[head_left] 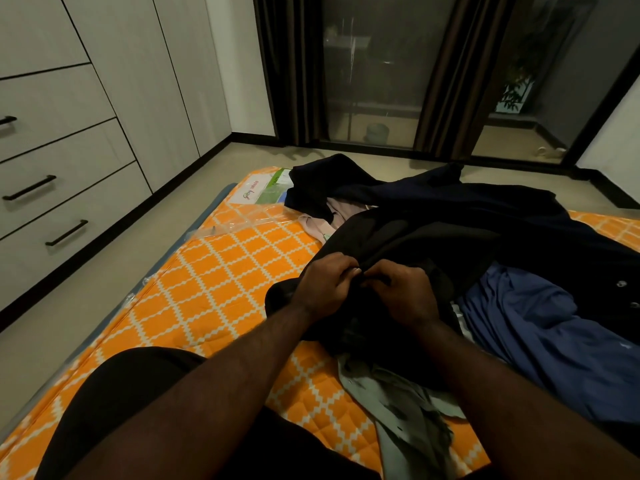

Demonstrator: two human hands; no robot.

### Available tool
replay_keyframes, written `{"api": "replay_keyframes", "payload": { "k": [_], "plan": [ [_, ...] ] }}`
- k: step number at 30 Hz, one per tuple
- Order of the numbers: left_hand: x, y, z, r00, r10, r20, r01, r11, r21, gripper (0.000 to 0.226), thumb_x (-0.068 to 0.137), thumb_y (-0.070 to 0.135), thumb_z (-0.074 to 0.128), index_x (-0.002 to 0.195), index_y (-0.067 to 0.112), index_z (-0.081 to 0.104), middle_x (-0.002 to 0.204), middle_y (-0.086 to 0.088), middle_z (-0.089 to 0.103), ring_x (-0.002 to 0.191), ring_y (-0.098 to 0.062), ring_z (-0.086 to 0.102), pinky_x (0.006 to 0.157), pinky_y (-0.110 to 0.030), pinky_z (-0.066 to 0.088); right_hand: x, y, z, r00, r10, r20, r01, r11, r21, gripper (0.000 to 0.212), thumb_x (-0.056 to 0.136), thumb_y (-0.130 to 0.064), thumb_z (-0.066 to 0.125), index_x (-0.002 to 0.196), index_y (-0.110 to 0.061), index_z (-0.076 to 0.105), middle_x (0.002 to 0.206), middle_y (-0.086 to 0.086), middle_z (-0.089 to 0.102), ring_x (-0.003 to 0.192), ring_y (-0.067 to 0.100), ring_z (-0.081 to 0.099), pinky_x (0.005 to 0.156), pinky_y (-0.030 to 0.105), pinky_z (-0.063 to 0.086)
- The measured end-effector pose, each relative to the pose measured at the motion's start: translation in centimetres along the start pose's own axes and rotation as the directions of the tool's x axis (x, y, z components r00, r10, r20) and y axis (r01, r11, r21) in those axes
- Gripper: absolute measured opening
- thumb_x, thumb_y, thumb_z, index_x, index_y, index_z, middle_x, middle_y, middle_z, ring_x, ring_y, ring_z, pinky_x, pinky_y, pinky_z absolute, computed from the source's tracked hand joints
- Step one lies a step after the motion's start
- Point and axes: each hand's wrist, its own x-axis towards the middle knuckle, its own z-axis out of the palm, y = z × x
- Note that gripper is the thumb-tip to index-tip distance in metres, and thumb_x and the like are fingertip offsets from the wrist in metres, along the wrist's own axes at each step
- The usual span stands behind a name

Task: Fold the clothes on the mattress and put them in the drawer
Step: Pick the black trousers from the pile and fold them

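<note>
Since your left hand [325, 289] and right hand [407, 294] are both curled onto the same edge of the black garment [398, 244], pinching the cloth almost knuckle to knuckle, I'd say you're right at the start: pulling one piece out of the heap, with nothing folded as far as I can see. That black garment lies on top of the pile. There's a blue garment [554, 327] just to its right, a grey-green garment [408, 410] under your right forearm and a dark navy garment [450, 199] behind. Everything sits on the orange mattress [225, 271]. Next you'd probably want to slide your hands apart along that edge, lift it clear and spread it on the bare patch to your left. Over on the left, the drawers [69, 202] look closed.
</note>
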Motion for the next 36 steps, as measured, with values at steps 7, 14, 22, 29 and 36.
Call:
{"api": "replay_keyframes", "payload": {
  "k": [7, 14, 22, 29, 36],
  "plan": [
    [0.3, 0.1, -0.1, 0.999, -0.025, -0.026, 0.023, 0.997, -0.067, 0.015, 0.094, 0.014, 0.061, 0.097, 0.005, 0.073, 0.090, 0.001, 0.063, 0.083, -0.002, 0.052, 0.075, -0.005, 0.036, 0.2, -0.3, 0.1, 0.996, 0.054, -0.071, -0.057, 0.998, -0.034, 0.009, 0.089, -0.027, 0.077, 0.095, -0.020, 0.073, 0.089, -0.004, 0.074, 0.077, 0.008, 0.067, 0.072, 0.034, 0.061],
    [0.6, -0.3, -0.4, 0.999, -0.052, -0.015, 0.050, 0.994, -0.094, 0.020, 0.095, 0.021, 0.059, 0.096, 0.007, 0.073, 0.091, -0.003, 0.068, 0.083, -0.013, 0.061, 0.073, -0.022, 0.047, 0.2, -0.6, 0.0, 0.991, 0.096, -0.088, -0.100, 0.994, -0.039, 0.009, 0.090, -0.020, 0.076, 0.089, -0.017, 0.067, 0.081, -0.005, 0.067, 0.070, 0.008, 0.063, 0.066, 0.032, 0.059],
    [0.2, -0.9, -0.7, 0.999, -0.007, 0.046, 0.004, 0.998, 0.057, 0.019, 0.101, 0.027, 0.054, 0.092, 0.013, 0.062, 0.087, 0.008, 0.052, 0.077, -0.007, 0.047, 0.061, -0.019, 0.034, 0.6, -0.8, -1.1, 0.999, 0.049, 0.021, -0.047, 0.996, -0.076, 0.019, 0.091, -0.022, 0.073, 0.107, -0.026, 0.063, 0.090, -0.010, 0.065, 0.077, 0.005, 0.060, 0.068, 0.025, 0.052],
    [-0.5, -0.6, -1.9, 0.968, 0.071, 0.242, -0.096, 0.991, 0.092, 0.031, 0.101, 0.039, 0.050, 0.074, 0.026, 0.052, 0.065, 0.013, 0.044, 0.058, -0.005, 0.042, 0.055, -0.024, 0.029, 0.7, -0.3, -2.8, 0.912, -0.037, 0.408, 0.111, 0.981, -0.158, 0.012, 0.087, -0.033, 0.073, 0.096, -0.036, 0.066, 0.086, -0.014, 0.060, 0.078, 0.007, 0.059, 0.068, 0.029, 0.050],
    [0.6, 1.0, -3.2, 0.527, -0.479, 0.702, 0.406, 0.868, 0.288, 0.032, 0.105, 0.021, 0.046, 0.137, 0.026, 0.048, 0.098, -0.009, 0.069, 0.065, -0.016, 0.072, 0.052, -0.029, 0.054, 1.4, -0.8, -3.1, 0.642, 0.153, 0.751, 0.081, 0.961, -0.265, 0.031, 0.075, -0.019, 0.081, 0.069, -0.040, 0.060, 0.080, -0.017, 0.059, 0.083, 0.009, 0.061, 0.081, 0.033, 0.056]
  ]
}}
